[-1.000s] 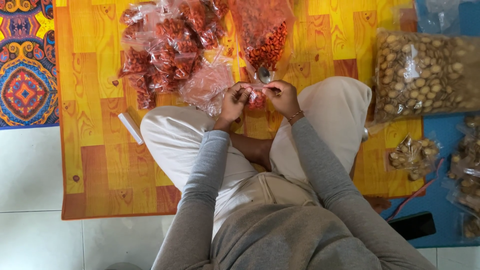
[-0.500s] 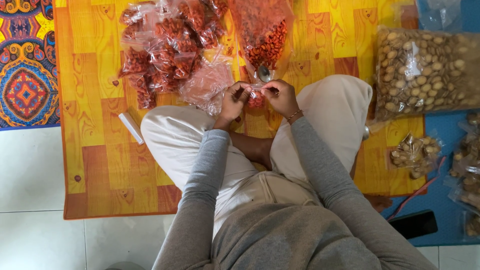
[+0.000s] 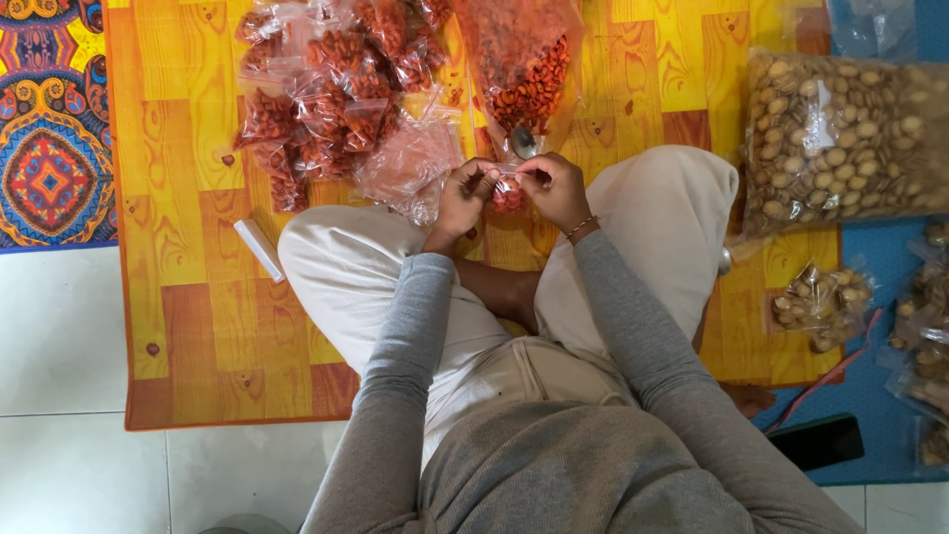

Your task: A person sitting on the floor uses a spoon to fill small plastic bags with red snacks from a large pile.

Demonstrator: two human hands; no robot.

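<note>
I sit cross-legged on an orange wood-pattern mat (image 3: 188, 326). Both hands meet just past my knees. My left hand (image 3: 463, 196) and my right hand (image 3: 554, 188) pinch the top of a small clear bag of red nuts (image 3: 507, 196) that hangs between them. A metal spoon (image 3: 523, 143) lies just beyond the hands, its bowl at the mouth of a large open bag of red nuts (image 3: 522, 59). A stack of empty clear bags (image 3: 410, 166) lies right beside my left hand.
A heap of small filled bags of red nuts (image 3: 326, 89) lies at the far left of the mat. A white stick (image 3: 259, 249) lies by my left knee. A big bag of pale nuts (image 3: 840, 138), smaller bags (image 3: 820, 302) and a black phone (image 3: 819, 442) are at right.
Hardly anything differs. The fingers shift slightly on the top of the small bag; both hands stay in the same place.
</note>
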